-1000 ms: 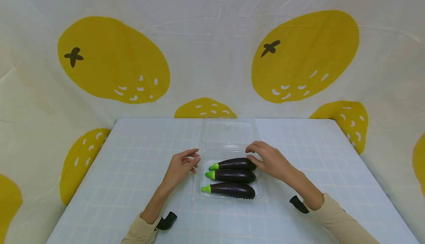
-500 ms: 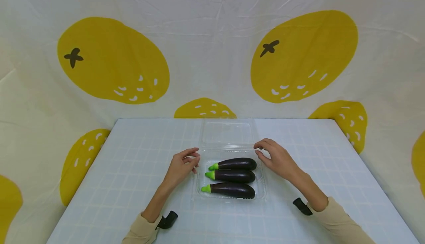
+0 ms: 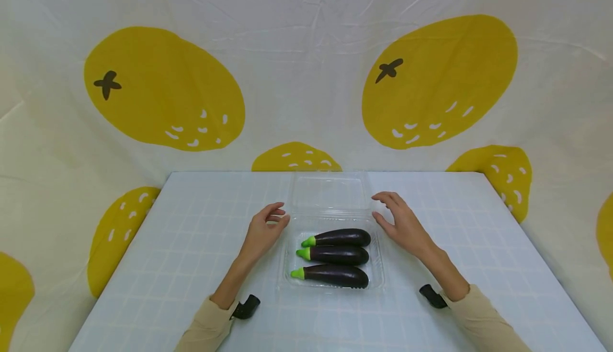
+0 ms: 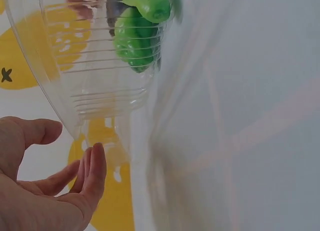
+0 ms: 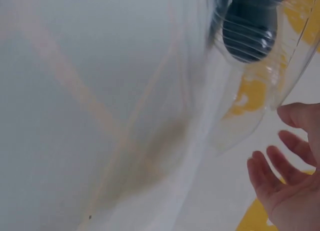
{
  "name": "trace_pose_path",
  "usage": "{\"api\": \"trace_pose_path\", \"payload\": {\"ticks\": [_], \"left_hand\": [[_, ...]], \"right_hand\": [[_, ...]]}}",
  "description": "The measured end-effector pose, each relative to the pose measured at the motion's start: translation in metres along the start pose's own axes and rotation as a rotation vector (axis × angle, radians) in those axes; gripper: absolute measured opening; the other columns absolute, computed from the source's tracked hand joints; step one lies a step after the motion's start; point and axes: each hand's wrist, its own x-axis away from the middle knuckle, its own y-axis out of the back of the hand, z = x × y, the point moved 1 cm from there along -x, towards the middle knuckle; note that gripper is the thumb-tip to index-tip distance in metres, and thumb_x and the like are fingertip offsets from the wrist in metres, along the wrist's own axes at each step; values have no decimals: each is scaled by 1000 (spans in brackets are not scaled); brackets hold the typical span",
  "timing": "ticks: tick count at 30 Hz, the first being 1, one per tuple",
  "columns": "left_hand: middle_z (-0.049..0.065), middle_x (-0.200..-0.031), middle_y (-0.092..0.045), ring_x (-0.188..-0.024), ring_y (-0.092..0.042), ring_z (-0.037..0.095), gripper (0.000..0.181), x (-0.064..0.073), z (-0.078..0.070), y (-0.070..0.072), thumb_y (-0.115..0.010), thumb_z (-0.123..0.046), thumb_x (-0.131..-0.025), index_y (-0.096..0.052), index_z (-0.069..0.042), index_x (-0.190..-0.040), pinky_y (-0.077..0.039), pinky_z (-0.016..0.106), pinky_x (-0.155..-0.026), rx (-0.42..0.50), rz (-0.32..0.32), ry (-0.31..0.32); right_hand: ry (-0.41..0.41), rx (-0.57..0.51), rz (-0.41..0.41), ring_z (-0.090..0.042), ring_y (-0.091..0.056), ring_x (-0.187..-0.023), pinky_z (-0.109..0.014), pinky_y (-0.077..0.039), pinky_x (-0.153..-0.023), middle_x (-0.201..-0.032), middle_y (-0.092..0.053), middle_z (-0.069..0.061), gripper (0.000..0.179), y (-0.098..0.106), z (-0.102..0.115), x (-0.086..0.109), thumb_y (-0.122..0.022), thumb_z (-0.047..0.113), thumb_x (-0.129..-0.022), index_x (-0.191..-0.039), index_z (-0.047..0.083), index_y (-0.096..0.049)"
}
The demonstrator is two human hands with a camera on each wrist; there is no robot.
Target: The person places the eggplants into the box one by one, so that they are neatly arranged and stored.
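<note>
Three dark purple eggplants (image 3: pixel 339 254) with green stem ends lie side by side in the base of a clear plastic clamshell container (image 3: pixel 378 277). Its lid (image 3: pixel 328 192) is folded back, flat on the table behind the base. My left hand (image 3: pixel 261 235) is by the container's left side near the hinge, fingers relaxed and holding nothing. On the other side my right hand (image 3: pixel 402 224) hovers beside the hinge and lid, thumb and fingers apart. In the left wrist view, green stems (image 4: pixel 135 38) show through the ribbed wall. A dark rounded eggplant end (image 5: pixel 250 31) appears in the right wrist view.
The table (image 3: pixel 201 219) has a pale blue gridded cover. Behind it hangs a white cloth (image 3: pixel 301 75) printed with large yellow fruit shapes. A black wrist camera mount (image 3: pixel 246 307) sits on the left sleeve, another mount (image 3: pixel 432 296) on the right.
My right hand has moved away from the far eggplant, to the right and back toward the lid. My left hand has shifted slightly farther back. The eggplants and container stay in place.
</note>
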Motion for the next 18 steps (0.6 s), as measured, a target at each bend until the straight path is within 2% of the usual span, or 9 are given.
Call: {"api": "trace_pose_path", "payload": {"ticks": [6, 13, 18], "left_hand": [[18, -118, -68, -108, -66, 32, 46, -15, -2, -1, -71, -15, -98, -59, 5, -138, -55, 44, -96, 7, -14, -22], [22, -123, -65, -110, -67, 37, 48, -33, 3, -2, -67, -14, -102, -54, 9, -142, -60, 37, -88, 10, 5, -27], [24, -124, -65, -109, -67, 37, 47, -41, 6, -3, -65, -13, -103, -53, 10, -142, -60, 35, -86, 6, 26, -15]], "right_hand": [[-62, -51, 11, -39, -58, -116, -56, -54, -94, -132, -57, -22, 44, -5, -7, -6, -74, 4, -94, -134, -4, -57], [-192, -127, 46, -44, -59, -119, -58, -52, -98, -140, -53, -27, 54, -13, -16, -13, -70, 12, -99, -144, -6, -48], [-290, -200, 89, -45, -59, -121, -59, -49, -101, -144, -52, -31, 54, -18, -22, -17, -65, 18, -103, -145, -10, -46]]}}
